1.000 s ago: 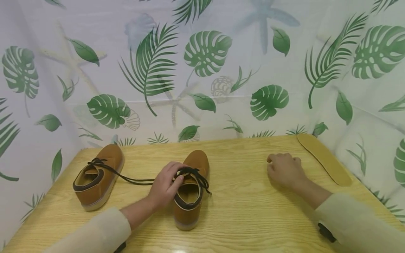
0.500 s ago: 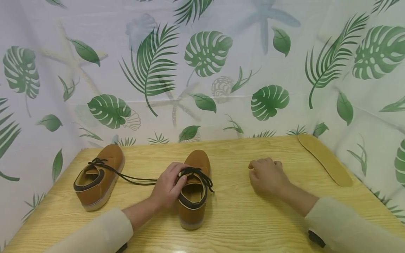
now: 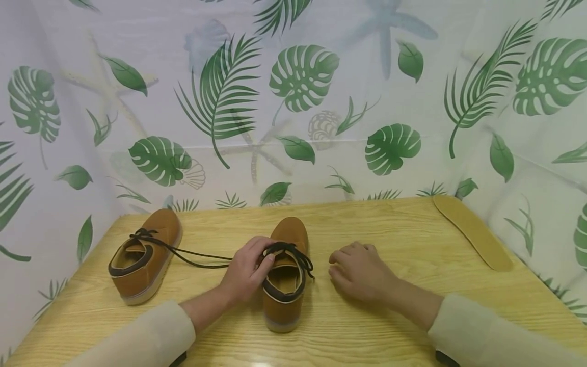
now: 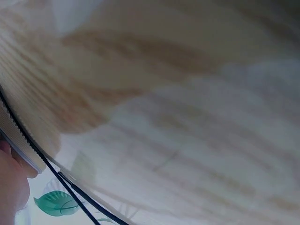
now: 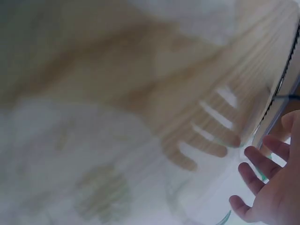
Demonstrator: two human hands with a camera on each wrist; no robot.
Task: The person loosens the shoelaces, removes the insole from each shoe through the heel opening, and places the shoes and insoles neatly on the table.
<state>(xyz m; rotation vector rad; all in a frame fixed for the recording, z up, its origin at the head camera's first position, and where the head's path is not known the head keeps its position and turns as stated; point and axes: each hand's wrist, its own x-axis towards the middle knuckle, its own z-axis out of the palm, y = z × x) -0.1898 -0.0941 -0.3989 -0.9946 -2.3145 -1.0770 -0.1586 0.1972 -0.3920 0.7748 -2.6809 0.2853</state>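
Note:
In the head view a brown low shoe [image 3: 282, 312] with a dark collar stands mid-table, toe pointing away. My left hand [image 3: 245, 272] grips its left side, thumb near the collar opening. Black shoelaces [image 3: 306, 262] are tied over its tongue and hang to its right. My right hand [image 3: 359, 272] is just right of this shoe, apart from it, fingers loosely bent and holding nothing. The right wrist view shows that hand [image 5: 276, 190] with fingers spread. A matching shoe [image 3: 160, 227] stands at the left, with long black laces [image 3: 197, 258] stretching from it toward my left hand.
A tan insole [image 3: 472, 234] lies along the right edge of the wooden table [image 3: 367, 331]. A white leaf-patterned curtain [image 3: 339, 122] hangs behind the table and at both sides.
My right hand has moved left across the table, from near the insole to beside the middle shoe. That shoe has shifted slightly right with my left hand still gripping it.

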